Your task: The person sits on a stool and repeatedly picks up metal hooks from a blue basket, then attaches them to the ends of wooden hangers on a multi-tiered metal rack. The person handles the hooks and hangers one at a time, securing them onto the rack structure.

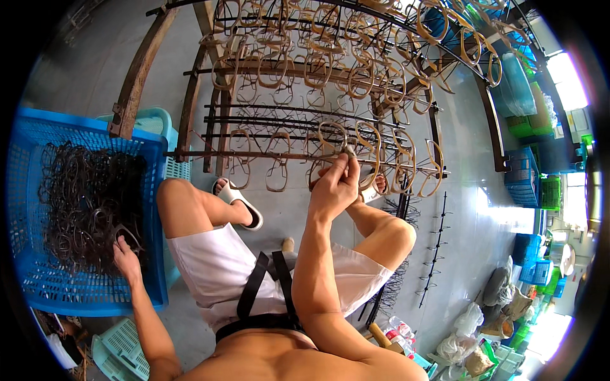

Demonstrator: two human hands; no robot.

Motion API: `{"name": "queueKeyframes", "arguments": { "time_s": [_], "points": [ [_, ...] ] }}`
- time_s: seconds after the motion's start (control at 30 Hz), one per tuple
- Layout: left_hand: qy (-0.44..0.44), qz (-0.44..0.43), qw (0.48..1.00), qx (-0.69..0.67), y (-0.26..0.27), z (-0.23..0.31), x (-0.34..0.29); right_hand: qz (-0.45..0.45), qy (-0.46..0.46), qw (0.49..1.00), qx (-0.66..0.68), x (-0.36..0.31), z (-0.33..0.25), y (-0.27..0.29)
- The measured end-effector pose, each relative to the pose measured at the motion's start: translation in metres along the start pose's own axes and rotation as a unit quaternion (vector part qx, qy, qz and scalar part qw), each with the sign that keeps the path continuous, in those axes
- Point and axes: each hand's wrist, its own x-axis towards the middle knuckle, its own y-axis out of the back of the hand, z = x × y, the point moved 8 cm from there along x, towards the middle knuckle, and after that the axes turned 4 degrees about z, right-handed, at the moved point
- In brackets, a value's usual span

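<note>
In front of me stands a rack of dark rods and wooden bars, hung with rows of tan eyeglass frames. My right hand reaches up to its near row, thumb and fingers pinched on the bridge of a tan eyeglass frame. Part of that frame is hidden behind the fingers. At my left is a blue plastic basket, holding a tangled heap of dark eyeglass frames. My left hand is at the right side of the heap, fingers closed on a dark eyeglass frame.
A pale green basket sits beneath the blue one, and another is at lower left. Dark rods with side prongs lie on the floor at right. Bags and stacked crates line the right side.
</note>
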Motion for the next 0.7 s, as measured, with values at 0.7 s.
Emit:
{"name": "queueKeyframes", "arguments": {
  "time_s": [0.7],
  "points": [
    [0.156, -0.042, 0.93, -0.329, -0.004, -0.017, 0.022, 0.051, 0.028, 0.996, 0.071, -0.003, 0.005, -0.002]
  ]
}}
